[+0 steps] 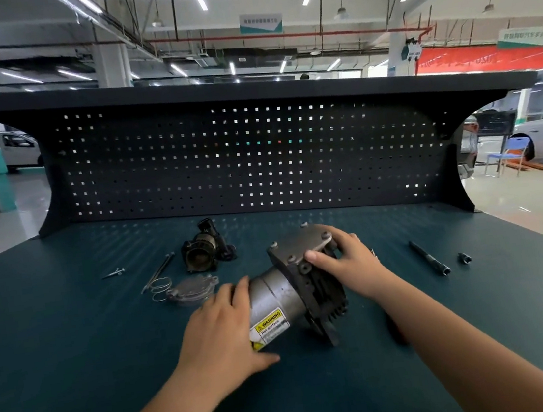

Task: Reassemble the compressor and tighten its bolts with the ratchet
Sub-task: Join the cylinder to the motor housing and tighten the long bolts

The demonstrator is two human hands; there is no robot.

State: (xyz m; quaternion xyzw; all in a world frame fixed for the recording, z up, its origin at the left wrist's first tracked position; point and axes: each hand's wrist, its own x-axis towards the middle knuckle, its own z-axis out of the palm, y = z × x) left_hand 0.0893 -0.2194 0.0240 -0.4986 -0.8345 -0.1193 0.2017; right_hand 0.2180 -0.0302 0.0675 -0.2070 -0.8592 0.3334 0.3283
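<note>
Left hand: the left hand (pixel 226 329) wraps the motor end of the compressor (pixel 292 293), thumb on the bench mat (pixel 73 335).
Label: yellow sticker (pixel 269 325) reads "WARNING", "Hot surface".
Right hand: the right hand (pixel 343 260) grasps the flanged head, fingers over the grey cover plate (pixel 302 241).
Compressor: lying on its side, mid-bench.
Advice: the person should probably steady the body, seat the plate flush, start bolts by hand.
Loose parts: round cap (pixel 193 289), spring (pixel 160 288), long bolts (pixel 158 272), black housing (pixel 205 249) behind left.
Tools: extension bar (pixel 429 258) and socket (pixel 464 257) at right.
</note>
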